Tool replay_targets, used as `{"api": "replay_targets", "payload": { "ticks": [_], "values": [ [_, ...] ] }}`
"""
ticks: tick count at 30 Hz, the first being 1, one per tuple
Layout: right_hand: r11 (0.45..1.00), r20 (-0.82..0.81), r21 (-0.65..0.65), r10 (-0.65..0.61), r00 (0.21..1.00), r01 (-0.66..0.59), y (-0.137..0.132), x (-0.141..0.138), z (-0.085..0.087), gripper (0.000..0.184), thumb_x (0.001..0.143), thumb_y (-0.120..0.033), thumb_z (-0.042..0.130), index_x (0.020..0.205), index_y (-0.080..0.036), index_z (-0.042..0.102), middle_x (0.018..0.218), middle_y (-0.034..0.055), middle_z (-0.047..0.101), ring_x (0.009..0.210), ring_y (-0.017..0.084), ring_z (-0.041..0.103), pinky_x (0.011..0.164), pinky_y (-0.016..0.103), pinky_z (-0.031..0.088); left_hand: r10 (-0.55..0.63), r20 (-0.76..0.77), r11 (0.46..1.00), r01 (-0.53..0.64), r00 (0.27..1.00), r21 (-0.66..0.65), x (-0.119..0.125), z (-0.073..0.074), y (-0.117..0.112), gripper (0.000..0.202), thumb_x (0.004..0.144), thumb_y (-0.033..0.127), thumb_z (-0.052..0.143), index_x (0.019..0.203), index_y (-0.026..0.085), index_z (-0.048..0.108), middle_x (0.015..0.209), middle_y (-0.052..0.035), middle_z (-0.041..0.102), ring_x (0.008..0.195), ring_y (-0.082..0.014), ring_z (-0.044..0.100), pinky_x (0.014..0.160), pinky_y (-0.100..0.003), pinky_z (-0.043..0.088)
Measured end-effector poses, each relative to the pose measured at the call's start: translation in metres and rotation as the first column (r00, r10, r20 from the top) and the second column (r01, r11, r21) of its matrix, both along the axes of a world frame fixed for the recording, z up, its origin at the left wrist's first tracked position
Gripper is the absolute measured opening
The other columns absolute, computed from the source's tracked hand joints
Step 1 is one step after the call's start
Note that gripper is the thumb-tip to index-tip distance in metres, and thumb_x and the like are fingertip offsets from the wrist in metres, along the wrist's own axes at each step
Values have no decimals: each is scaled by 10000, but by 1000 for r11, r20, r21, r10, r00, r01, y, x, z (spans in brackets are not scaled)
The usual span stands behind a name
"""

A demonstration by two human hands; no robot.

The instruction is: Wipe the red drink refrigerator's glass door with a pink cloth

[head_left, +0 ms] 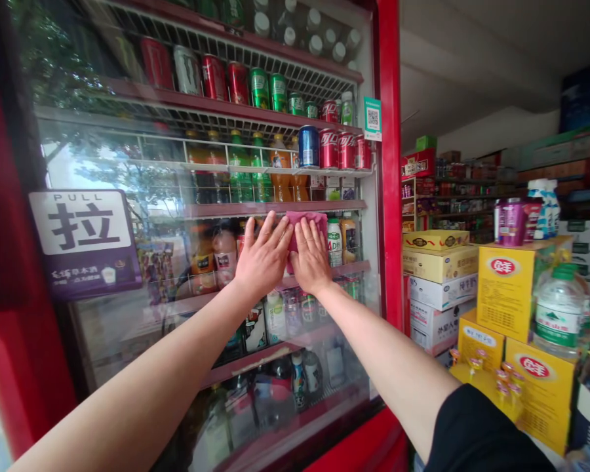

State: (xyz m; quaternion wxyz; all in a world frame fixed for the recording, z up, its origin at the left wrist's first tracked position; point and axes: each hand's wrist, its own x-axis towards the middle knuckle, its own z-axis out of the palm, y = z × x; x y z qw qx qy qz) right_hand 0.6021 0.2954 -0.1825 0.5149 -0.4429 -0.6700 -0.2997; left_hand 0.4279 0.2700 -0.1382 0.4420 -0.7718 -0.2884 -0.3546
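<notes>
My right hand (312, 255) lies flat over a pinkish-purple cloth (305, 217), pressing it against the glass door (162, 190) of a red drinks fridge. Close beside it, my left hand (263, 252) rests on the same glass with fingers spread, its fingertips near the cloth's left edge. Whether the left fingers touch the cloth, I cannot tell. Behind the glass stand several shelves of cans and bottles, with red cola cans (338, 149) and a dark blue can (308, 146) just above the hands.
A purple and white pull sign (83, 239) is on the door's left side, and a green QR sticker (372, 119) at its upper right. To the right, yellow cartons (504, 288) are stacked beside large water bottles (559, 311). Stocked shelves fill the back.
</notes>
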Motion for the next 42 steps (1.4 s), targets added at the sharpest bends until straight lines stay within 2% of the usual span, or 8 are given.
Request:
{"api": "replay_targets", "payload": {
  "ticks": [4, 9, 12, 15, 24, 32, 36, 42],
  "values": [
    [1000, 46, 10, 6, 999, -7, -8, -30, -1, 772, 1055, -255, 526, 1766, -125, 253, 1854, 104, 182, 1738, 296, 49, 1426, 564, 101, 9, 61, 1000, -10, 998, 17, -36, -5, -7, 620, 1086, 309, 436, 1699, 213, 444, 1794, -105, 367, 1729, -352, 153, 1391, -676, -1],
    [995, 246, 44, 79, 966, -92, -17, -77, -5, 650, 1141, -316, 455, 1758, -182, 302, 1838, 46, 260, 1737, 241, 75, 1438, 524, 78, -44, 130, 999, 41, 990, 28, -77, -20, -19, 737, 1079, 322, 450, 1778, 232, 232, 1803, -119, 329, 1717, -345, 199, 1398, -655, 5],
    [992, 275, 61, 90, 957, -111, -20, -91, -7, 630, 1157, -344, 442, 1753, -184, 314, 1829, 47, 288, 1734, 247, 103, 1439, 529, 80, -25, 154, 999, 19, 988, 36, -89, -31, -22, 775, 1083, 322, 466, 1790, 286, 150, 1827, -91, 262, 1714, -357, 202, 1401, -647, 4],
    [991, 314, 71, 86, 945, -114, -17, -87, -6, 621, 1156, -346, 442, 1742, -168, 338, 1827, 49, 297, 1730, 245, 130, 1439, 514, 87, -21, 174, 999, 15, 985, 33, -86, -38, -20, 782, 1089, 318, 462, 1792, 288, 123, 1822, -87, 285, 1710, -356, 219, 1409, -628, -5],
    [993, 316, 96, 35, 948, -68, 1, -17, 2, 659, 1139, -390, 479, 1724, -112, 364, 1815, 113, 318, 1723, 261, 172, 1434, 515, 87, -49, 149, 997, 40, 988, 59, -21, -30, 1, 744, 1114, 344, 426, 1791, 227, 141, 1806, -139, 341, 1717, -348, 215, 1394, -634, -27],
    [997, 273, 75, -41, 961, 21, 4, 53, 6, 699, 1095, -324, 528, 1737, -125, 335, 1829, 117, 276, 1726, 264, 158, 1426, 530, 96, -96, 149, 995, 99, 984, -11, 49, -16, 17, 641, 1092, 324, 453, 1707, 146, 417, 1699, -194, 510, 1668, -385, 334, 1397, -663, -21],
    [997, 243, 43, -75, 967, 67, 3, 88, 7, 741, 1082, -313, 518, 1761, -148, 272, 1840, 106, 244, 1732, 256, 124, 1424, 537, 107, -133, 78, 990, 136, 988, -32, 81, -6, 19, 672, 1077, 297, 443, 1730, 156, 365, 1731, -165, 478, 1696, -379, 272, 1383, -705, -30],
    [990, 225, 6, -136, 965, 138, 5, 139, 6, 792, 1055, -283, 506, 1773, -128, 211, 1858, 105, 176, 1738, 256, 71, 1427, 539, 96, -110, -30, 993, 108, 993, -56, 128, 0, 21, 688, 1068, 232, 355, 1735, 71, 305, 1812, -159, 307, 1733, -354, 144, 1384, -714, 6]
  ]
}}
